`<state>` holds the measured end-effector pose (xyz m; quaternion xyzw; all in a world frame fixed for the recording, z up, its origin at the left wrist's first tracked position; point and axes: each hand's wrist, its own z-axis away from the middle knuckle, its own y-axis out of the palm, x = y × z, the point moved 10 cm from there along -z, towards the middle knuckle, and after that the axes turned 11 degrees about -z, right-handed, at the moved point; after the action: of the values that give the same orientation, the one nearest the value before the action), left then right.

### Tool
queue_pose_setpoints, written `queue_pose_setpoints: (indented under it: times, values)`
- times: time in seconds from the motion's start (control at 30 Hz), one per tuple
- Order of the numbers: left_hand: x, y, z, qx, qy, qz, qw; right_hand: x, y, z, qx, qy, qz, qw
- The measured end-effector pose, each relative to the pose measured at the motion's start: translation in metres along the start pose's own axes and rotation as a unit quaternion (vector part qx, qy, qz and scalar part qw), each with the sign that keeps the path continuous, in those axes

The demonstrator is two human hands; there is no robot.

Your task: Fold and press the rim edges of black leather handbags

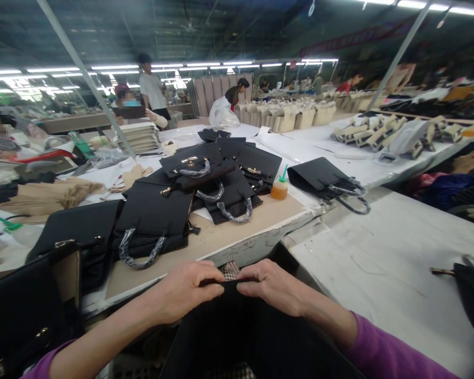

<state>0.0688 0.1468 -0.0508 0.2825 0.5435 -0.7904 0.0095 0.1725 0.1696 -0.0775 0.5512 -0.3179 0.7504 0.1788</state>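
Both my hands grip the far top edge of a black handbag [253, 337] that rests close to my body at the bottom of the view. My left hand [187, 289] is closed on the edge's left part, fingers curled over it. My right hand [272, 287] pinches the same edge just to the right. A patch of checked fabric [230, 270] shows between the two hands. Purple sleeves cover both my forearms.
Several black handbags [205, 184] with wrapped handles lie piled on the worktable [260, 226] ahead. An orange glue bottle [279, 187] stands beside them; another black bag [326, 179] lies to its right. Beige bags [296, 116], stacked paper [138, 137] and other workers sit farther back.
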Motion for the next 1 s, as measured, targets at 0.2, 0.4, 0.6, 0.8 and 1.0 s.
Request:
queue_pose_setpoints:
  times: [0.2, 0.4, 0.6, 0.8, 1.0]
  values:
    - [-0.022, 0.004, -0.009, 0.018, 0.016, -0.199, 0.980, 0.017, 0.008, 0.001, 0.001, -0.033, 0.066, 0.997]
    - [-0.017, 0.001, 0.001, 0.024, 0.040, -0.149, 0.988, 0.012, 0.008, 0.010, 0.017, -0.027, 0.046, 0.998]
    - [0.012, -0.002, 0.027, 0.034, -0.045, -0.029, 0.998, 0.002, 0.003, 0.013, 0.014, -0.011, 0.026, 0.999]
    - [0.031, 0.005, 0.046, -0.002, -0.141, 0.062, 0.988, 0.016, 0.003, 0.005, 0.027, -0.028, 0.073, 0.997]
    - [0.036, 0.002, 0.056, -0.018, -0.146, 0.064, 0.987, 0.039, 0.035, -0.017, 0.127, -0.105, 0.043, 0.985]
